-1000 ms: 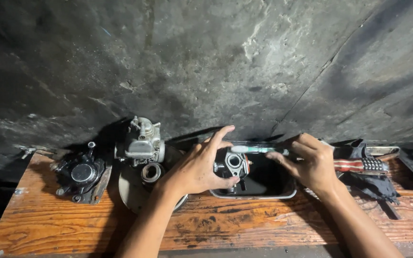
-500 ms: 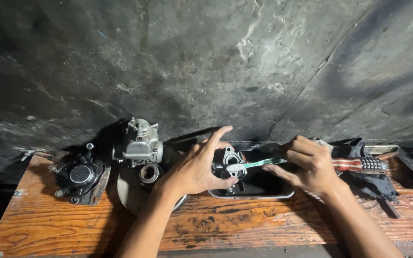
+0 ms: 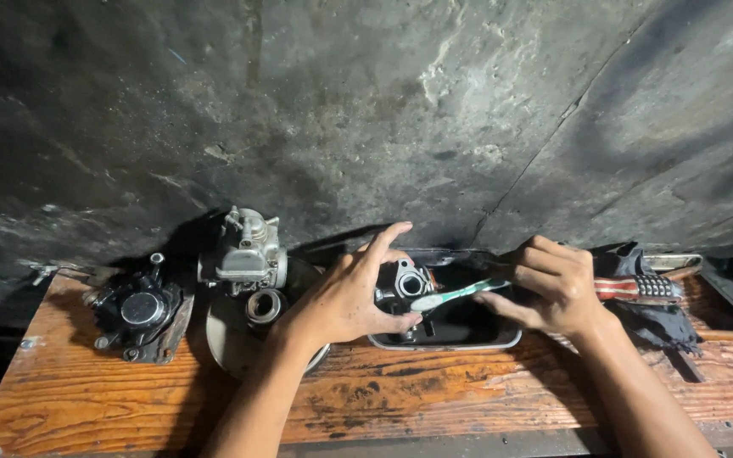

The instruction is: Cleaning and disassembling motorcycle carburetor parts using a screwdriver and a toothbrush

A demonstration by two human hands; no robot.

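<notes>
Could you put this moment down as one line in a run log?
left hand: holds metal part over tray | right hand: holds toothbrush, bristles at part | carburetor on bench, left

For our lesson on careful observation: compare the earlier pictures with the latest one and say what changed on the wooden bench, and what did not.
The right hand swung the green-and-white toothbrush from lying across the far rim of the dark rectangular tray down to the small metal part, its head now against it. The left hand held that part throughout. The silver carburettor body, the black round part and the red-handled tool stayed put.
</notes>
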